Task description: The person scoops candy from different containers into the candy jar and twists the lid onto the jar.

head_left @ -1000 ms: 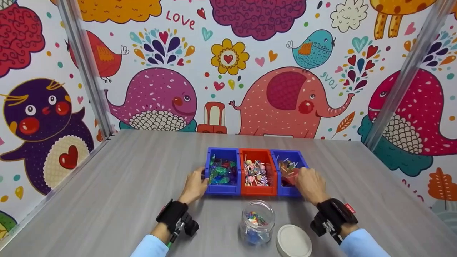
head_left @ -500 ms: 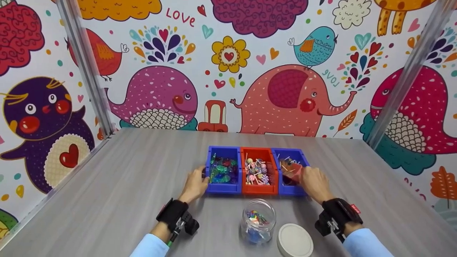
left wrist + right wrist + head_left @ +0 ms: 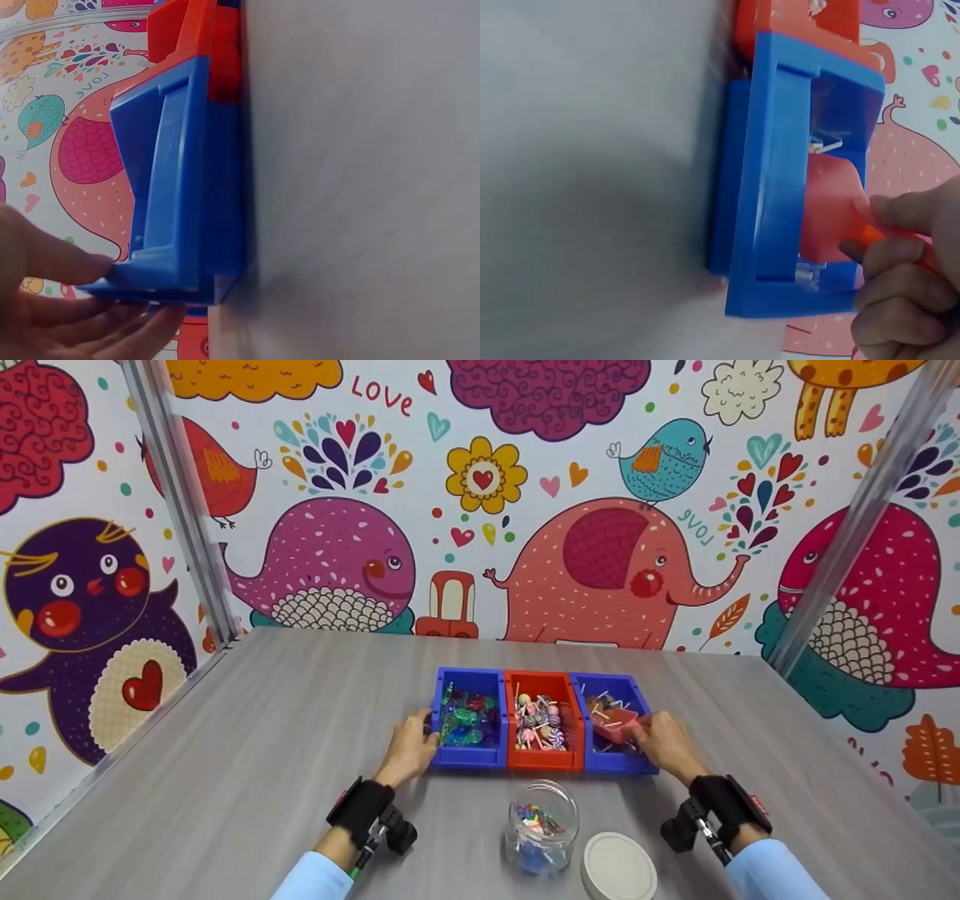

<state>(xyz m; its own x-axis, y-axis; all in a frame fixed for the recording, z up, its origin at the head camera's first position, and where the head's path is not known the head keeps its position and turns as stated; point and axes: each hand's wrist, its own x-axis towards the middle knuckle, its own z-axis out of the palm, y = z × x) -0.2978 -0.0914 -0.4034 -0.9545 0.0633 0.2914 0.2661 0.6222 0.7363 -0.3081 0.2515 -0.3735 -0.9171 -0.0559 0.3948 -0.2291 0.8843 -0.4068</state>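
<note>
My left hand (image 3: pixel 407 750) grips the outer side wall of the left blue bin (image 3: pixel 469 757), thumb over the rim and fingers outside it in the left wrist view. Green, blue and red translucent pieces (image 3: pixel 469 716) lie in that bin. My right hand (image 3: pixel 670 745) holds a pinkish-red scoop (image 3: pixel 832 206) by its handle, fingers curled round it. The scoop's bowl is inside the right blue bin (image 3: pixel 619 763), among small pieces with white sticks; part of its load shows amber. Between the two blue bins stands a red bin (image 3: pixel 544 760) of small toy lollipops (image 3: pixel 538 724).
In front of the bins stands a clear jar (image 3: pixel 541 829) without its lid, holding colourful pieces and something blue. Its off-white lid (image 3: pixel 619 866) lies to the right on the grey table (image 3: pixel 300 720). Printed walls close off the back and sides.
My right hand has shifted a little to the right, and the scoop has turned so more of its bowl shows above the right bin's contents. The left hand keeps its place.
</note>
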